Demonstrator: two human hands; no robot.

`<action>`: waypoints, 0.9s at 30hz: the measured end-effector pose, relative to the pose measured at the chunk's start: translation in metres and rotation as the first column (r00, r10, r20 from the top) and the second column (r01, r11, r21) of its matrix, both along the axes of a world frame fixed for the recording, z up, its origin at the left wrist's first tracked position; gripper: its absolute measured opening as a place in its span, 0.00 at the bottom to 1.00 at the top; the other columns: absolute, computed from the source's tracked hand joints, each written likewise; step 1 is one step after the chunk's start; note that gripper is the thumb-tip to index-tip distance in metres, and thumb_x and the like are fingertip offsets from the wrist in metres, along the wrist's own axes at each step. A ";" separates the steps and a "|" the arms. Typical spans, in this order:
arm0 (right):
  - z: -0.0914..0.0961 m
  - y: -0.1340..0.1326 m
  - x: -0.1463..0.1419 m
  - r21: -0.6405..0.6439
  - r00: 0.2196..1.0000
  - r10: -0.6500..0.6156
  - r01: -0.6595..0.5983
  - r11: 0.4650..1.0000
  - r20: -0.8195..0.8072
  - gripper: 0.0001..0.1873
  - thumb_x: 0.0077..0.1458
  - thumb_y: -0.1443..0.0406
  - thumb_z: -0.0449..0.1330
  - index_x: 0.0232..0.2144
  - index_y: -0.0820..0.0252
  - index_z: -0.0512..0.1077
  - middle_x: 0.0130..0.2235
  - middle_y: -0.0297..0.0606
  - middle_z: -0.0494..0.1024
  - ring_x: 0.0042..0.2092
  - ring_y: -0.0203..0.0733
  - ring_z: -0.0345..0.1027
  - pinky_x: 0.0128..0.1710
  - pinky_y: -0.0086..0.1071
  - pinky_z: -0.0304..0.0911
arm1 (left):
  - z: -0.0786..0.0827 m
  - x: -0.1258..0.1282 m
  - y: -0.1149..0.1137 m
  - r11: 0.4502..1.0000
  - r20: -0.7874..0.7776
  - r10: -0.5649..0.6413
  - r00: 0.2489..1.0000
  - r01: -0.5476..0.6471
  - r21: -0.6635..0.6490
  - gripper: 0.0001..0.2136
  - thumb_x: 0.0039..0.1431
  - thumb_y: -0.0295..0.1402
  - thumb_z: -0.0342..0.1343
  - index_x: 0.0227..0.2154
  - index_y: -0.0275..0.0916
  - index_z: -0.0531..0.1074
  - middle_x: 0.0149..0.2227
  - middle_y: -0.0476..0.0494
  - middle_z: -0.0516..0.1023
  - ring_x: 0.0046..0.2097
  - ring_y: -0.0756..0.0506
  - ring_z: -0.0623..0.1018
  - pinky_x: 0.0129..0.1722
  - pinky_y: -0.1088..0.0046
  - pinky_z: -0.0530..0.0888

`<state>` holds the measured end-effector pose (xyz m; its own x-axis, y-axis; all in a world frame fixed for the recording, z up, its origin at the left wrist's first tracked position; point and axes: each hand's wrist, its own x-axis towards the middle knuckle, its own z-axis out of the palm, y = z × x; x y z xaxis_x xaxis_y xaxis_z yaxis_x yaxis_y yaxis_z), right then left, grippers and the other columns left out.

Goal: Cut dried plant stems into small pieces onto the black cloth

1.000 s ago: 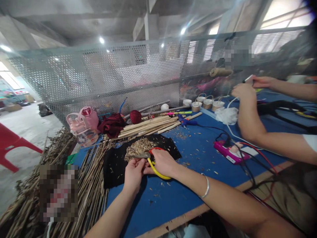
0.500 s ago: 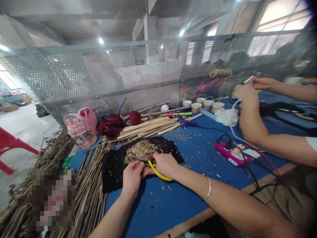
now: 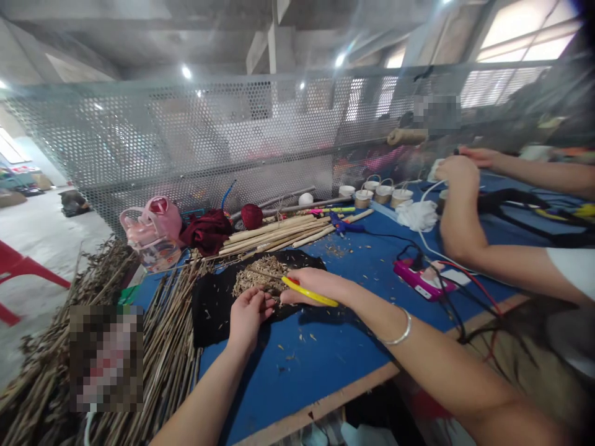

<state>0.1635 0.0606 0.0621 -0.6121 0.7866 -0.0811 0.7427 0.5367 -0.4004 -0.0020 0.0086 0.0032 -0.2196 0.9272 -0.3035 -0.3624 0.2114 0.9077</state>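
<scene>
My right hand (image 3: 316, 286) is closed round a pair of yellow-handled cutters (image 3: 309, 292) with a bit of red near the pivot. The tool's dark front end points left over a heap of short cut stem pieces (image 3: 260, 272). My left hand (image 3: 247, 317) is just left of it, thumb and fingers pinched together at the heap's near edge. What the left fingers hold is too small to make out. Under the heap lies a black cloth (image 3: 209, 316). Long dry stems (image 3: 171, 334) lie in a bundle to the left of the cloth.
Pale wooden sticks (image 3: 274, 235), a dark red cloth (image 3: 207, 234) and a pink bottle (image 3: 155, 232) line the back of the blue table (image 3: 297, 378). A blue glue gun (image 3: 344, 224) and a purple power strip (image 3: 421, 280) lie right. Another person's hands (image 3: 458, 170) work there.
My right hand with the cutters has lifted slightly and moved right, away from my left fingers. The left hand has shifted a little upward. The other person's hands have changed position.
</scene>
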 end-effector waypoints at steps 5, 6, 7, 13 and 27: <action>0.012 0.017 0.012 -0.059 0.979 -0.006 0.019 0.998 0.204 0.30 0.37 0.38 0.53 0.21 0.59 0.69 0.22 0.35 0.71 0.24 0.36 0.62 0.22 0.27 0.52 | 0.001 -0.004 0.002 0.997 -0.040 0.063 0.997 -0.062 0.037 0.07 0.50 0.28 0.54 0.34 0.34 0.67 0.26 0.47 0.71 0.24 0.53 0.73 0.20 0.81 0.69; 0.009 0.022 0.014 -0.050 0.968 -0.019 0.033 0.998 0.252 0.29 0.35 0.39 0.55 0.21 0.59 0.69 0.23 0.36 0.72 0.24 0.38 0.63 0.22 0.28 0.53 | 0.001 -0.006 0.003 0.996 -0.045 0.077 0.996 -0.075 0.043 0.07 0.49 0.28 0.54 0.34 0.34 0.67 0.26 0.47 0.71 0.24 0.54 0.73 0.20 0.81 0.69; 0.004 0.027 0.017 -0.009 0.964 -0.063 0.067 0.998 0.257 0.28 0.36 0.40 0.56 0.22 0.59 0.69 0.25 0.37 0.73 0.26 0.39 0.65 0.23 0.28 0.54 | 0.001 -0.008 0.004 0.995 -0.049 0.092 0.995 -0.089 0.052 0.07 0.49 0.28 0.54 0.34 0.34 0.67 0.26 0.47 0.71 0.24 0.54 0.73 0.20 0.82 0.68; -0.038 0.046 0.035 0.289 0.864 -0.486 0.435 0.853 0.133 0.23 0.45 0.57 0.58 0.41 0.65 0.64 0.43 0.51 0.72 0.44 0.49 0.66 0.35 0.32 0.57 | 0.002 -0.021 0.009 0.982 -0.057 0.152 0.987 -0.144 0.125 0.11 0.45 0.29 0.57 0.34 0.34 0.69 0.25 0.48 0.71 0.23 0.54 0.73 0.20 0.81 0.68; -0.041 0.073 0.038 0.294 0.909 -0.417 0.396 0.870 0.008 0.12 0.45 0.63 0.59 0.34 0.62 0.66 0.34 0.42 0.75 0.36 0.41 0.67 0.29 0.27 0.51 | 0.004 -0.020 0.005 0.988 -0.100 0.109 0.989 -0.097 0.119 0.13 0.45 0.33 0.59 0.35 0.35 0.70 0.30 0.44 0.75 0.28 0.52 0.75 0.21 0.82 0.67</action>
